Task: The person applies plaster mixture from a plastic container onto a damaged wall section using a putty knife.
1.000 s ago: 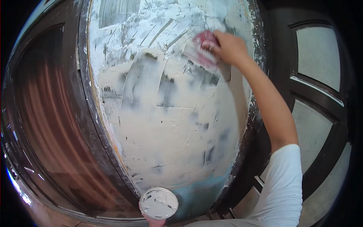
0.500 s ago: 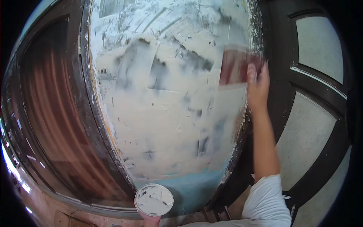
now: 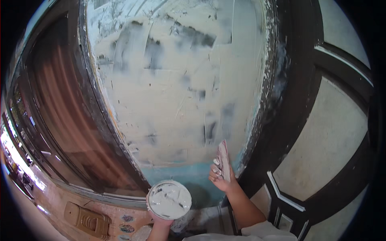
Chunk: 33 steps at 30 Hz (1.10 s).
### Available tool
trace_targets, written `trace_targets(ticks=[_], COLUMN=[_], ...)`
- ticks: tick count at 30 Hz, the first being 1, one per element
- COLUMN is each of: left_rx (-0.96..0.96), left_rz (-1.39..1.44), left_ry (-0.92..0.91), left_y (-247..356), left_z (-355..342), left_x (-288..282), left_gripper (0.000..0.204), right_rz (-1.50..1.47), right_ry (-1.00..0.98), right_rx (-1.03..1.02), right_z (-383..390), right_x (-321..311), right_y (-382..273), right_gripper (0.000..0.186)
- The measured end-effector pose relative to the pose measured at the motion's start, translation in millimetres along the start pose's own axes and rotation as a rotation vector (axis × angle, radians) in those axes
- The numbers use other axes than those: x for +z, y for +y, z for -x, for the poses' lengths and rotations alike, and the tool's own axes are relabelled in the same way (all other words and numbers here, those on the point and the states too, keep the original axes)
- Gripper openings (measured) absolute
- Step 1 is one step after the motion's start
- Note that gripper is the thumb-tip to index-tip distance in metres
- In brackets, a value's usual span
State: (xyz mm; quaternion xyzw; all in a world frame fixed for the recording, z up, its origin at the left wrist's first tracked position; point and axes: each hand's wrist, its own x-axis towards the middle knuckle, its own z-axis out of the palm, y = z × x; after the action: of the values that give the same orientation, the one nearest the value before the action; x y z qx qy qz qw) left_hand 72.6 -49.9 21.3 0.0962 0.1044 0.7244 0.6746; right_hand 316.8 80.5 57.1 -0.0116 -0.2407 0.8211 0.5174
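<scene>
Pressing edge-on against the lower part of the plastered panel (image 3: 177, 100), the putty knife (image 3: 223, 160) stands nearly upright, its reddish blade seen almost from the side and smeared with pale filler. It sits just above the strip of bare blue-green surface (image 3: 177, 176) that runs along the panel's foot, close to the panel's right border. The right hand (image 3: 219, 176) is closed around the knife's lower end, fingers curled over it and flecked with white; the grip lies directly beneath the blade, so the blade rises out of the top of the fist. That forearm comes up from the lower edge at a slight lean to the left, a white sleeve (image 3: 257, 233) showing at the bottom.

Lower and to the left, the left hand (image 3: 161, 223) holds up a round white tub (image 3: 169, 199) from below, fingers shut on its underside; the tub's open top faces the camera and is coated with white filler. Tub and knife are near each other but apart.

Cream filler covers most of the panel, with dark grey patches showing through, mostly high up and a few low down near the knife. A dark frame (image 3: 281, 100), spattered white, edges the panel on the right; beyond it lie pale panes between dark bars. On the left, reddish-brown wood (image 3: 60, 108) curves away, and a tan box-like object (image 3: 86, 220) lies below on the floor.
</scene>
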Motion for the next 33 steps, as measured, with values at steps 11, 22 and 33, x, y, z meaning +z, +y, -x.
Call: trace_targets(ticks=[11, 22, 33], left_rx=[-0.035, -0.074, -0.214], left_rz=[0.109, 0.031, 0.036], left_ry=[-0.091, -0.033, 0.016], left_y=[58, 122, 99], left_z=[45, 67, 97], left_x=[12, -38, -66], left_gripper=[0.066, 0.063, 0.063], right_rz=[-0.019, 0.622, 1.195], right_ry=[-0.071, 0.349, 0.489], right_rx=[0.284, 0.329, -0.429], right_z=[-4, 23, 60], right_x=[52, 57, 41], right_y=[78, 168, 156], right_gripper=[0.03, 0.038, 0.023])
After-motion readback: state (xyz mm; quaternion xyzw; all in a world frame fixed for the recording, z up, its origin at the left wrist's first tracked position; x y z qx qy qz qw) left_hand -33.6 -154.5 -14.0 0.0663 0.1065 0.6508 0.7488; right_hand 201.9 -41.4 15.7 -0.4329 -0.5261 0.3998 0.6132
